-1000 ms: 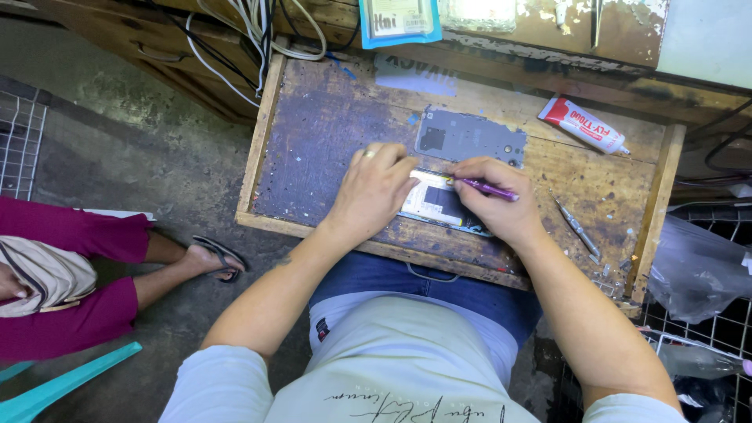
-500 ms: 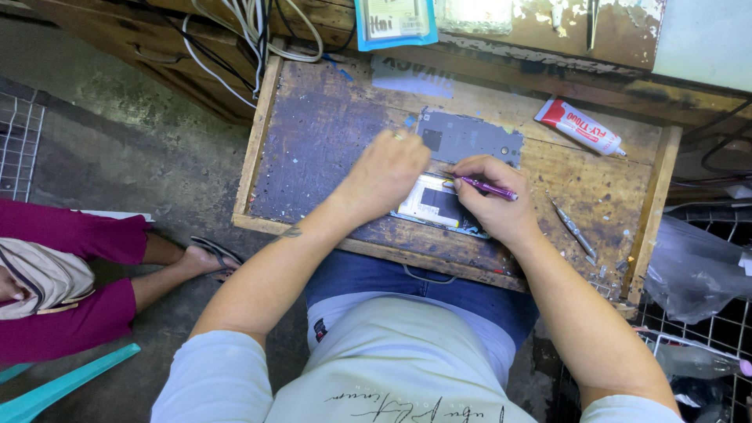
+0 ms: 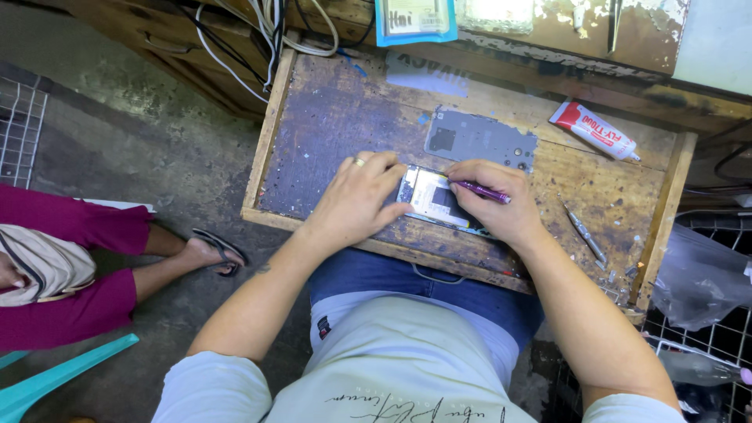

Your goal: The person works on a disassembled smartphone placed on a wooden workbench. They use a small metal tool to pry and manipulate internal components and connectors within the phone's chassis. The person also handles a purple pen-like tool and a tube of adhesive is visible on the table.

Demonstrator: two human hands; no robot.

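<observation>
Left hand (image 3: 356, 200) lies flat, fingers spread, pressing the left edge of an opened phone (image 3: 433, 196) to pin it. Right hand (image 3: 493, 204) is clenched around a thin purple tool (image 3: 482, 190), tip over the phone's upper edge. Phone sits near the front edge of a worn wooden tray (image 3: 313, 117), centre-right. Looks light, thin, stiff, probably fragile with its insides exposed; best held by its outer edges, not the exposed face. Just beyond it lies a grey back panel (image 3: 479, 139). Farther right: a red-and-white tube (image 3: 591, 131); tweezers (image 3: 586, 233) near the right rim. A seated person's sandalled foot (image 3: 211, 252) shows at left.
</observation>
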